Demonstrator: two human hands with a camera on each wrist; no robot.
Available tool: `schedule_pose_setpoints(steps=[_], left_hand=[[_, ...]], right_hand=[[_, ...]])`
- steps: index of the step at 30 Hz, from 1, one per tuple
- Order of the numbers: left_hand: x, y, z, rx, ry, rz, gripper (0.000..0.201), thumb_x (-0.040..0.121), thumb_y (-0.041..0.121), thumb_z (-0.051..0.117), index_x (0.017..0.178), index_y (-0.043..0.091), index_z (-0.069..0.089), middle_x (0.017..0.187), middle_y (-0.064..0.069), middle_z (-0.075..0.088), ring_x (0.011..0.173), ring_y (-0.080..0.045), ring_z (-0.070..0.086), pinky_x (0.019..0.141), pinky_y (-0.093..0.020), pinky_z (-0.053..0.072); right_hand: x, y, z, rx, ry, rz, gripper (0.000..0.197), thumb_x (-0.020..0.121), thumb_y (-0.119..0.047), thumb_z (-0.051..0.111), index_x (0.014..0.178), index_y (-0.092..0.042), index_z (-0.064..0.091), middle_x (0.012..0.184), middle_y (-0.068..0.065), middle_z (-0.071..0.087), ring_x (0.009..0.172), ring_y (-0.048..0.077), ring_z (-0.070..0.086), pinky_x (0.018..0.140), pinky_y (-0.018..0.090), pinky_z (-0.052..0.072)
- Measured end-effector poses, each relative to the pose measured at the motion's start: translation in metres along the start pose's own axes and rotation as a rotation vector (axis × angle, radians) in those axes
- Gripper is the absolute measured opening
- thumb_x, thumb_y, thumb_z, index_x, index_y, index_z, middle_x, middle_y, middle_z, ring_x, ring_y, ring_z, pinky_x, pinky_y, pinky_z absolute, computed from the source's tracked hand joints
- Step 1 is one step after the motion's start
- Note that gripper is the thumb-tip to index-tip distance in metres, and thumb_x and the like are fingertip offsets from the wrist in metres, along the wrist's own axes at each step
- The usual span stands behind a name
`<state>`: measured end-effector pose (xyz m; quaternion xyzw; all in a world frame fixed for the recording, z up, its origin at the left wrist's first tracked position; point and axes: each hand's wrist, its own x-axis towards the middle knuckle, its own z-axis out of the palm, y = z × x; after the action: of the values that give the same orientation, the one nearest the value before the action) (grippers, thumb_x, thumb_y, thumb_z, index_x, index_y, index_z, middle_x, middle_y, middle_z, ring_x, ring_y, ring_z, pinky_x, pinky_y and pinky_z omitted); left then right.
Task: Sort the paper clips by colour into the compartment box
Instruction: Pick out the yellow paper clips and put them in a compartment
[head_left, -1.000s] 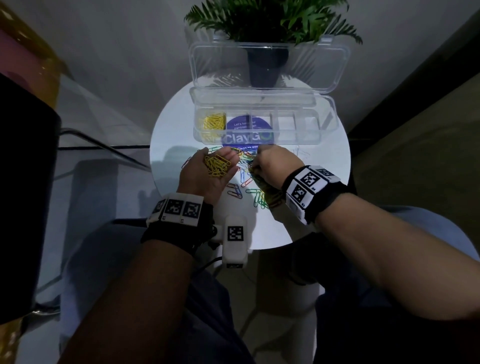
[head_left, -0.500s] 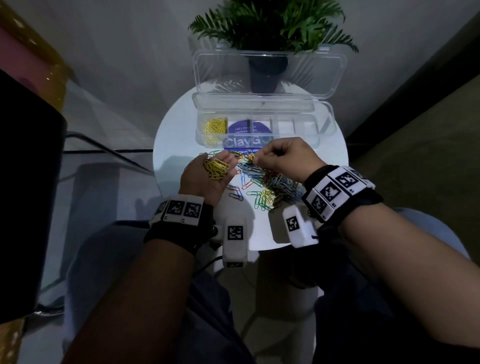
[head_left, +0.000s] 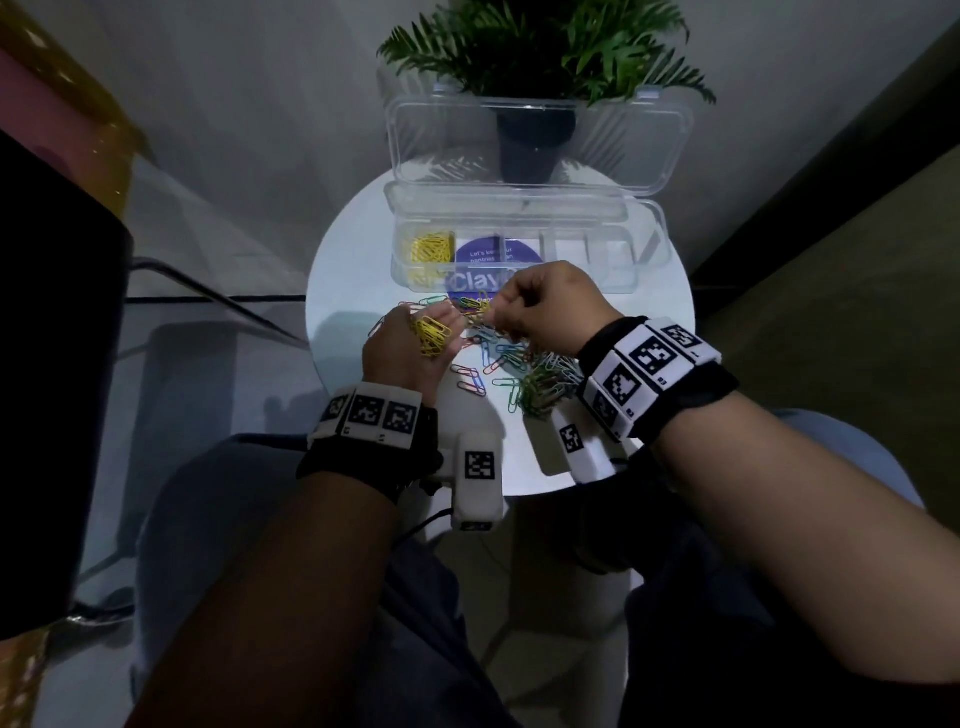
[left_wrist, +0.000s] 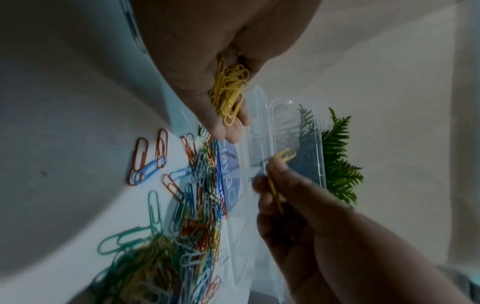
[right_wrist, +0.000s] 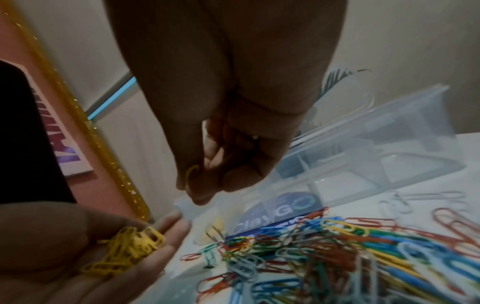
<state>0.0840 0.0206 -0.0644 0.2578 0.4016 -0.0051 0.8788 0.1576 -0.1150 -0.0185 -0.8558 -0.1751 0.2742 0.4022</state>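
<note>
Yellow paper clips lie heaped in the cupped, upturned left hand; the right hand pinches one yellow clip beside it, above the mixed pile; it should drop low into the palm; compartment box stands open behind.

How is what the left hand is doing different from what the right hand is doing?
The left hand lies palm up and cups a heap of yellow clips; the right hand is turned knuckles up, fingers curled, and pinches a single yellow clip. The left hand sits low by the table; the right hand is raised above the mixed pile. Both hold only yellow.
</note>
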Motion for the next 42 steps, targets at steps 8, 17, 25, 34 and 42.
schedule_pose_setpoints(steps=[8, 17, 25, 34, 42], left_hand=[[0.002, 0.004, -0.004, -0.017, -0.015, 0.028, 0.045, 0.099, 0.028, 0.024, 0.075, 0.011, 0.058, 0.079, -0.002, 0.063, 0.072, -0.012, 0.064, 0.06, -0.02, 0.051], [-0.004, -0.007, 0.006, -0.05, -0.007, 0.033, 0.03, 0.099, 0.026, 0.035, 0.098, 0.006, 0.056, 0.089, -0.01, 0.062, 0.077, -0.021, 0.062, 0.065, -0.028, 0.055], [-0.008, -0.005, 0.009, -0.096, -0.133, 0.037, 0.03, 0.098, 0.018, 0.03, 0.091, 0.006, 0.057, 0.066, -0.005, 0.068, 0.055, -0.017, 0.065, 0.051, -0.021, 0.053], [-0.012, -0.001, 0.01, -0.124, -0.114, 0.0, 0.04, 0.1, 0.021, 0.027, 0.086, 0.0, 0.058, 0.07, -0.011, 0.069, 0.057, -0.018, 0.069, 0.057, -0.025, 0.054], [-0.014, 0.0, 0.009, -0.076, -0.059, -0.035, 0.04, 0.1, 0.022, 0.028, 0.087, 0.001, 0.06, 0.067, -0.01, 0.072, 0.059, -0.016, 0.071, 0.053, -0.024, 0.057]], right_hand=[[0.002, 0.02, -0.009, -0.098, -0.012, 0.085, 0.015, 0.085, -0.015, 0.066, 0.083, 0.0, 0.069, 0.071, 0.006, 0.063, 0.064, 0.014, 0.055, 0.067, 0.024, 0.046], [-0.001, -0.015, 0.007, 0.09, -0.025, -0.057, 0.011, 0.08, -0.009, 0.07, 0.086, -0.001, 0.069, 0.065, 0.0, 0.06, 0.044, -0.006, 0.051, 0.044, 0.007, 0.04], [0.004, -0.034, 0.017, -0.053, -0.001, -0.213, 0.009, 0.078, -0.013, 0.071, 0.086, -0.009, 0.072, 0.078, 0.003, 0.067, 0.072, 0.015, 0.065, 0.069, 0.025, 0.054], [-0.005, -0.017, -0.004, 0.036, 0.196, -0.19, 0.014, 0.087, -0.015, 0.06, 0.095, -0.012, 0.071, 0.09, 0.003, 0.071, 0.079, 0.013, 0.063, 0.081, 0.026, 0.053], [-0.031, 0.048, -0.002, -0.469, -0.178, 0.091, 0.012, 0.077, -0.015, 0.07, 0.089, -0.012, 0.067, 0.092, 0.004, 0.065, 0.094, 0.021, 0.061, 0.076, 0.024, 0.044]])
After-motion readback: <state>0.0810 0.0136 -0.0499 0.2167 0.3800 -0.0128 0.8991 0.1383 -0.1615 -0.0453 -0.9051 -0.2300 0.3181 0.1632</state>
